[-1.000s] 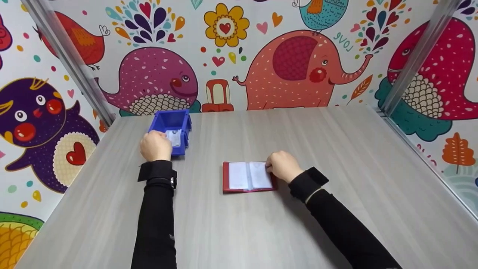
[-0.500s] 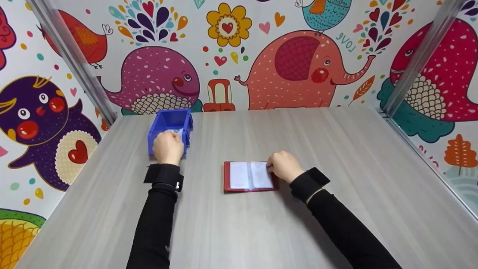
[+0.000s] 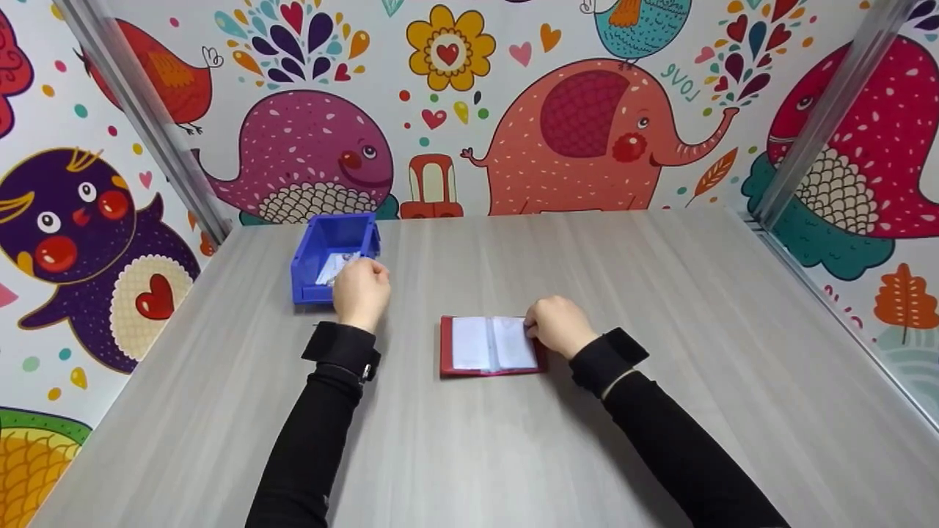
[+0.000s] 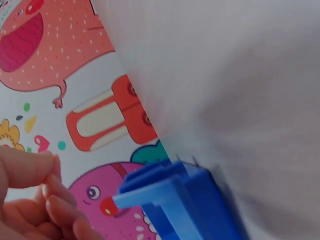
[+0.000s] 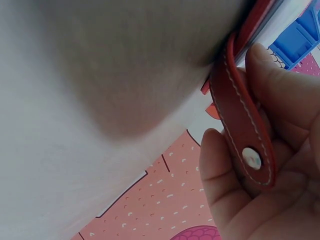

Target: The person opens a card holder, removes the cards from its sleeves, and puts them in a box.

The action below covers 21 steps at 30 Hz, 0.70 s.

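Note:
A red card holder (image 3: 446, 348) with a stitched strap (image 5: 240, 115) and metal snap lies spread open on the table, showing pale clear sleeves. My right hand (image 3: 559, 326) grips its right edge; in the right wrist view the thumb presses near the sleeves while the strap hangs between thumb and fingers. My left hand (image 3: 361, 293) hovers at the front right corner of a blue bin (image 3: 314, 295). Its fingers are curled, thumb against forefinger, and nothing shows between them in the left wrist view. Inside the bin lie white cards (image 3: 334, 268), partly hidden by that hand.
A pale wood-grain table (image 3: 455, 455) stretches under both arms. Behind it stands a wall (image 3: 440, 132) printed with cartoon animals, and metal posts (image 3: 147, 125) rise at the corners. The bin sits near the table's back left.
My left hand has moved rightward from the bin's front left to its front right corner, uncovering more of the cards. The right hand and card holder stay where they were.

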Motion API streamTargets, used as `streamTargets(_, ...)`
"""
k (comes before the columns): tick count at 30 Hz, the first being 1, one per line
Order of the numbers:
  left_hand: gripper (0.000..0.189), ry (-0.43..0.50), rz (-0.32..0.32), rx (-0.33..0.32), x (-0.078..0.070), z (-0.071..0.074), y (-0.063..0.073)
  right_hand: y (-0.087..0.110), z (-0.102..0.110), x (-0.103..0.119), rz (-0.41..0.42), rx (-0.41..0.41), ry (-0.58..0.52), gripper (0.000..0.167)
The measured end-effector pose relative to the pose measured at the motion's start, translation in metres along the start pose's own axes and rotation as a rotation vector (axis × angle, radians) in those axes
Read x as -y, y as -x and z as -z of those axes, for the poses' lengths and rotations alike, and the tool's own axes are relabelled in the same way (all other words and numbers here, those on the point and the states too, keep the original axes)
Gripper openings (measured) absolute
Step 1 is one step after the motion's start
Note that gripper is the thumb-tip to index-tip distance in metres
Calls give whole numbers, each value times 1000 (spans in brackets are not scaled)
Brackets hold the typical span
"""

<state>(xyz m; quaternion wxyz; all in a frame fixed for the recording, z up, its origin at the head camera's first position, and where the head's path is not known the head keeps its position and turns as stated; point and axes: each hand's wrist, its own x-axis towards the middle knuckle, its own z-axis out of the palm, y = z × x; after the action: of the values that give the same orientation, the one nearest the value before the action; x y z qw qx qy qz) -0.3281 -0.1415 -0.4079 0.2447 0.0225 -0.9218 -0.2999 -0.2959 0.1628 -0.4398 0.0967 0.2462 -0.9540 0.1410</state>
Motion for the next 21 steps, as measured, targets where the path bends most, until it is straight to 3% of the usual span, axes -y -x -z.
streamTargets(9,8,22,-71,26,-13,-7,9,0,-1,-1,5,-2,-7,6)
streamTargets(21,7,33,-118,115,-30,-16,23,1,1,1,-2,0,0,6)
